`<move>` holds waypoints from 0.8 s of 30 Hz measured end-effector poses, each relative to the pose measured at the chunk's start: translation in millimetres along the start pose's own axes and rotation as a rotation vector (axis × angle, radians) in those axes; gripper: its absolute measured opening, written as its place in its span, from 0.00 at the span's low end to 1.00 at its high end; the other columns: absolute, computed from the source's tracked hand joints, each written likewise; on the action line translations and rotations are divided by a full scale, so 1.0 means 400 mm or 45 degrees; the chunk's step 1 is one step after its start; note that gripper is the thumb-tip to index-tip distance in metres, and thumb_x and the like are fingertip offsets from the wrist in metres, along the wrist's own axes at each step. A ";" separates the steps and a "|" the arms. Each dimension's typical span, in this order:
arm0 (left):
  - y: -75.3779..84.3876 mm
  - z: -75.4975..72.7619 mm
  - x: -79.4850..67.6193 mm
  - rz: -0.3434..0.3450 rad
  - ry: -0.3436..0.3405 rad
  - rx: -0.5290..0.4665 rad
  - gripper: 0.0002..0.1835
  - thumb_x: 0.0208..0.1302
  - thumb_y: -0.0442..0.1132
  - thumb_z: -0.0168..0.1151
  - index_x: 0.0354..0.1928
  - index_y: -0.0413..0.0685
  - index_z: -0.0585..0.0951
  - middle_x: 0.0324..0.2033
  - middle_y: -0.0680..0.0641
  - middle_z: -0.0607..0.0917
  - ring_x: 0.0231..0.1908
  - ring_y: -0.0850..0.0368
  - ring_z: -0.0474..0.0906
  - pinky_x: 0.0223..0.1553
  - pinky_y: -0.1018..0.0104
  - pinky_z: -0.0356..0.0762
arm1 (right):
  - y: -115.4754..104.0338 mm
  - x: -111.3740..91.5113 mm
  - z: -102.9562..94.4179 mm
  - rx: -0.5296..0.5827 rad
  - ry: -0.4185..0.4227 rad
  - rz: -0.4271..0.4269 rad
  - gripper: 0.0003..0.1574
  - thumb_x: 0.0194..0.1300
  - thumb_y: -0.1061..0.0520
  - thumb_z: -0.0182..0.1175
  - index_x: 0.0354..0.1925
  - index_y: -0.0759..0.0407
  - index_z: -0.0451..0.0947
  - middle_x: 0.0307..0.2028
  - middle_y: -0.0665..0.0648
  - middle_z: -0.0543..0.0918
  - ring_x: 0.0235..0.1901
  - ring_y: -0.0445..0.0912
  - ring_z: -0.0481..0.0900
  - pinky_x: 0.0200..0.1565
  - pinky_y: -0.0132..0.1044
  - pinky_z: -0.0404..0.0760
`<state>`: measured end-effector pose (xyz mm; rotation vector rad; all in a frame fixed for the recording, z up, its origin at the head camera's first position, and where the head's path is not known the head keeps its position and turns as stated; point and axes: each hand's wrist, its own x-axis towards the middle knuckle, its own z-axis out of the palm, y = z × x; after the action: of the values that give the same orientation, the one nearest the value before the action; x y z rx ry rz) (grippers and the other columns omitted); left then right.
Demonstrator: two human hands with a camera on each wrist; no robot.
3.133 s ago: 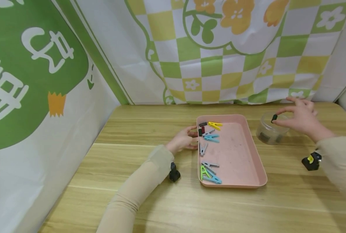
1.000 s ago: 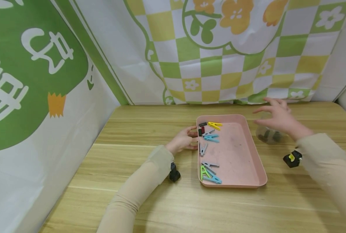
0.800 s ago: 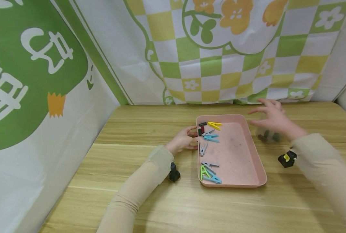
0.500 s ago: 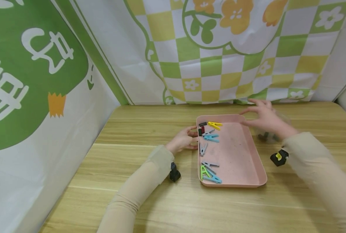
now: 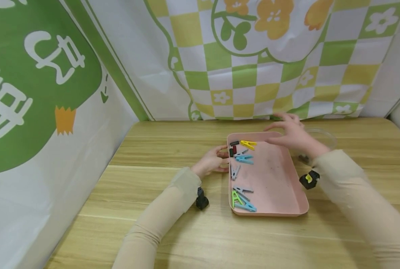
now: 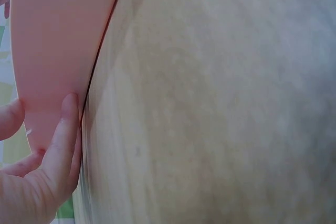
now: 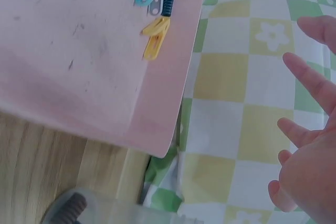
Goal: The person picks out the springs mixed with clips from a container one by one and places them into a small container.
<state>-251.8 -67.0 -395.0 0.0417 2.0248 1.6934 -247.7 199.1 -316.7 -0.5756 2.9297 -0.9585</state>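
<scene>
My left hand (image 5: 211, 162) touches the outside of the pink tray's (image 5: 270, 179) left wall, its fingers stretched along it in the left wrist view. Over the far right corner of the tray hovers my right hand (image 5: 289, 134), fingers spread, nothing in them. Along the tray's left side lie a yellow clothespin (image 5: 248, 144), blue clothespins (image 5: 243, 159), grey clothespins (image 5: 234, 173) and a green clothespin (image 5: 236, 199). Near the far left corner are small ribbed cylinders, a dark red one (image 5: 234, 149) among dark ones (image 5: 234, 143).
A round clear tub (image 5: 326, 135) stands right of the tray, partly hidden by my right arm. Dark ribbed pieces (image 7: 69, 209) lie in it. A black wrist device (image 5: 309, 179) is on my right sleeve, another (image 5: 202, 198) on my left. A checkered cloth (image 5: 267, 86) hangs behind the table.
About three seconds ago my right hand pinched a dark green cylinder over the tub; now it holds nothing and has moved left over the tray. The left hand has stayed put.
</scene>
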 end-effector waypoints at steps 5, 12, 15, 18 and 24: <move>0.001 0.000 -0.002 -0.002 -0.003 -0.009 0.33 0.67 0.27 0.52 0.72 0.50 0.56 0.59 0.36 0.70 0.52 0.45 0.75 0.49 0.54 0.81 | -0.012 0.010 0.014 0.001 -0.018 -0.003 0.21 0.60 0.51 0.64 0.50 0.60 0.80 0.72 0.66 0.48 0.68 0.69 0.33 0.61 0.74 0.34; 0.000 0.001 0.001 -0.001 -0.003 -0.007 0.33 0.67 0.27 0.52 0.72 0.50 0.57 0.59 0.36 0.70 0.52 0.46 0.75 0.50 0.53 0.81 | -0.022 0.023 0.044 0.037 -0.058 0.025 0.22 0.61 0.51 0.64 0.51 0.61 0.80 0.73 0.65 0.47 0.69 0.67 0.31 0.62 0.73 0.32; -0.001 0.002 0.002 -0.008 -0.003 -0.012 0.34 0.67 0.27 0.52 0.72 0.50 0.57 0.60 0.36 0.70 0.53 0.45 0.74 0.51 0.53 0.80 | -0.021 0.029 0.059 0.059 -0.062 0.023 0.22 0.61 0.51 0.64 0.51 0.60 0.80 0.73 0.64 0.47 0.69 0.67 0.32 0.62 0.73 0.32; 0.000 0.002 0.002 -0.010 -0.004 -0.015 0.34 0.67 0.27 0.52 0.72 0.50 0.57 0.59 0.37 0.70 0.52 0.46 0.74 0.50 0.53 0.81 | -0.018 0.037 0.075 0.072 -0.057 0.029 0.22 0.60 0.50 0.64 0.50 0.60 0.80 0.73 0.63 0.48 0.69 0.66 0.33 0.62 0.73 0.32; -0.001 0.004 0.002 -0.007 0.005 -0.016 0.33 0.67 0.27 0.52 0.72 0.50 0.57 0.59 0.37 0.70 0.51 0.46 0.75 0.48 0.55 0.82 | -0.011 0.053 0.107 0.063 -0.079 0.056 0.24 0.61 0.49 0.63 0.52 0.60 0.80 0.73 0.62 0.47 0.70 0.66 0.32 0.63 0.72 0.33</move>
<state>-251.7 -65.4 -395.9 0.0280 2.0152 1.7039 -261.1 164.1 -346.9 -0.5264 2.8431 -0.9873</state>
